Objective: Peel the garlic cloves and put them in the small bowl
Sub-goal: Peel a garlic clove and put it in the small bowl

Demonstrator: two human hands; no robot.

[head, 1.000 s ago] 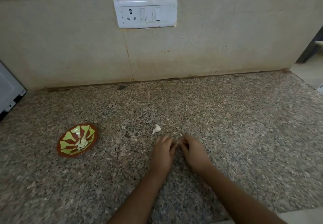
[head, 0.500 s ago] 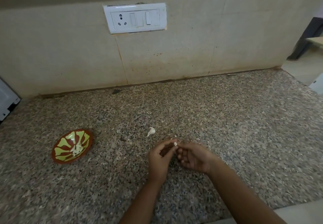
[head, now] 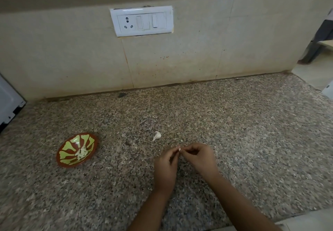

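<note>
Pinching one garlic clove point(head: 178, 148) between them, left hand point(head: 166, 166) and right hand point(head: 200, 157) hide most of it. A loose clove point(head: 157, 135) lies just beyond them; the small bowl point(head: 69, 147) sits well left, contents blurred.

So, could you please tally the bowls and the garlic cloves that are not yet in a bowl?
Small bowl: 1
Garlic cloves: 2, the loose clove and the held clove
Total: 3
</note>
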